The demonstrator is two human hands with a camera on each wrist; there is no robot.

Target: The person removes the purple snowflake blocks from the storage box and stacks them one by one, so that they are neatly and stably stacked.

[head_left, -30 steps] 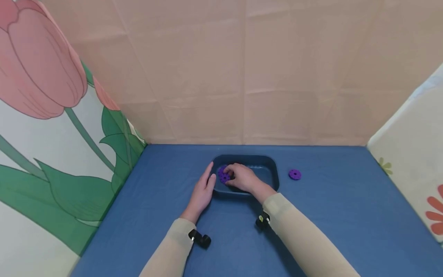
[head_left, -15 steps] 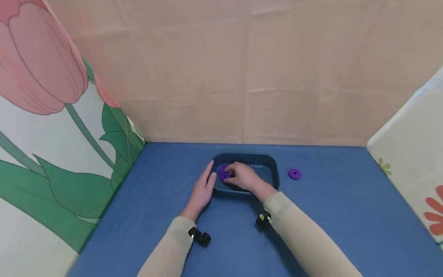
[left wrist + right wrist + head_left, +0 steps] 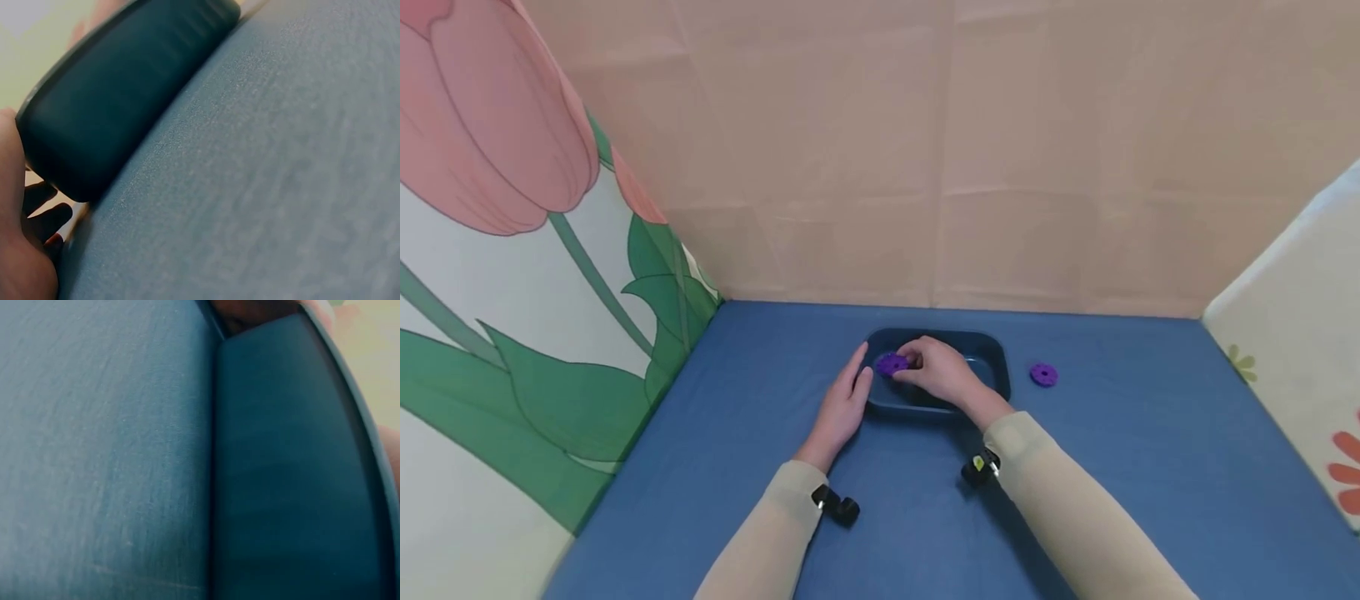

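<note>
In the head view, a dark blue rectangular tray [image 3: 955,410] sits on the blue cloth. My right hand [image 3: 943,371] reaches over the tray and pinches a purple disc [image 3: 890,365] by its right edge, thumb on the near side. The disc has a small centre hole and smaller holes around it. Along the tray's left end lies my left hand [image 3: 838,410], fingers straight and thumb at the rim. The left wrist view shows this hand [image 3: 19,231] against the tray's outer wall [image 3: 119,106]. The right wrist view is mostly filled by the tray's long side [image 3: 294,456].
A second purple disc [image 3: 1043,375] lies on the blue cloth [image 3: 895,517] to the right of the tray. A beige sheet [image 3: 820,150] hangs behind, with a tulip-printed panel [image 3: 602,367] on the left and a pale flowered one [image 3: 1300,367] on the right.
Earlier, two overlapping purple discs showed at my right fingertips; now one shows there, slightly raised. The right hand has lifted a little, while my left hand stays at the tray's end.
</note>
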